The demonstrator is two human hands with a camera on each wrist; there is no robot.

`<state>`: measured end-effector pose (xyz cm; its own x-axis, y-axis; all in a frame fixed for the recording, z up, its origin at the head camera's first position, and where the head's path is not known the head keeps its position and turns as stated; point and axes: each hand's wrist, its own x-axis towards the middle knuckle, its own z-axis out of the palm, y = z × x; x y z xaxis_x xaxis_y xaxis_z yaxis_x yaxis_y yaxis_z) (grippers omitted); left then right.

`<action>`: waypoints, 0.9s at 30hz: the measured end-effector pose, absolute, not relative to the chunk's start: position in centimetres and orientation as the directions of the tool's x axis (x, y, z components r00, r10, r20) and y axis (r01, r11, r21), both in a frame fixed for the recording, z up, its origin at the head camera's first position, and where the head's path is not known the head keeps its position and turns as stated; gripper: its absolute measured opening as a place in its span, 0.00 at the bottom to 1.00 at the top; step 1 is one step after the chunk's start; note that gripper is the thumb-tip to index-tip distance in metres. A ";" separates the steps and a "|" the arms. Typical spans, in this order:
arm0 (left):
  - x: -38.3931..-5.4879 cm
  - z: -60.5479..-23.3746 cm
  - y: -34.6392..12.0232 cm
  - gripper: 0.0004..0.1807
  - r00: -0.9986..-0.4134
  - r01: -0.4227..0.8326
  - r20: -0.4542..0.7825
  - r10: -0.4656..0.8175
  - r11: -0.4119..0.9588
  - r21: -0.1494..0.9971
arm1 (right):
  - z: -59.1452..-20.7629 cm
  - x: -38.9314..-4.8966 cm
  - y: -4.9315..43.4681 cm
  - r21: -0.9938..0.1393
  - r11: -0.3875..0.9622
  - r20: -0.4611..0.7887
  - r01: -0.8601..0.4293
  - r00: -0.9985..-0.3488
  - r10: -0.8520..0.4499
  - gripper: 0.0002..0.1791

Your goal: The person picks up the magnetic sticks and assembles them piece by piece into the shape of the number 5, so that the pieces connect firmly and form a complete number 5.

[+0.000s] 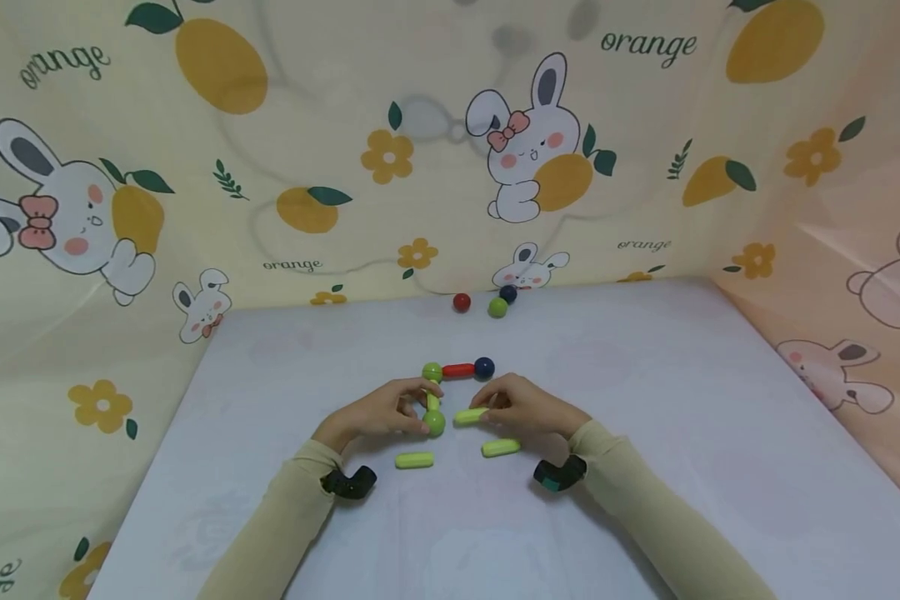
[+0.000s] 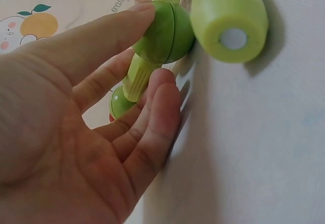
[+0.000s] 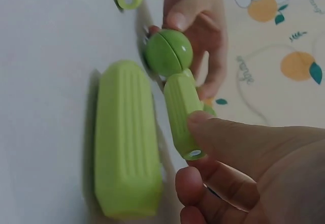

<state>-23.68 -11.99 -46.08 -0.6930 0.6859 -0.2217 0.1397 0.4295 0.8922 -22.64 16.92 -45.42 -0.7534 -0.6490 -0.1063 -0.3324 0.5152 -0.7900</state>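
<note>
My left hand (image 1: 378,408) holds the near green ball (image 1: 434,423) of a joined piece, with its thumb on the ball in the left wrist view. From that ball a yellow-green rod (image 1: 432,402) runs away to a second green ball (image 1: 432,372). A red rod (image 1: 458,371) links this one to a dark blue ball (image 1: 484,368). My right hand (image 1: 528,406) pinches another yellow-green rod (image 3: 181,109) between thumb and fingers, its far end pointing at the near green ball. The head view shows a small gap between them.
Two loose yellow-green rods lie nearer me, one on the left (image 1: 414,460) and one on the right (image 1: 500,448). Against the back curtain sit a red ball (image 1: 461,302), a green ball (image 1: 498,307) and a dark blue ball (image 1: 508,293). Printed cloth walls border the white table (image 1: 450,533).
</note>
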 end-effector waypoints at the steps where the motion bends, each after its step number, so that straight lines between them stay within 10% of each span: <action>1: -23.7 -46.1 -12.0 0.30 -0.691 0.141 -0.220 0.688 0.428 0.893 | -45.5 -22.6 16.8 -0.789 0.516 -0.105 -0.333 -0.755 -0.648 0.11; 27: -24.0 -46.5 -12.1 0.27 -0.691 0.149 -0.220 0.689 0.433 0.889 | -46.1 -22.0 15.3 -0.788 0.509 -0.075 -0.346 -0.767 -0.638 0.13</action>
<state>-23.98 -12.06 -46.53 -0.6912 0.6885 -0.2195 0.1490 0.4330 0.8890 -22.03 15.30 -46.12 -0.7668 -0.6375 -0.0748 -0.3459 0.5086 -0.7885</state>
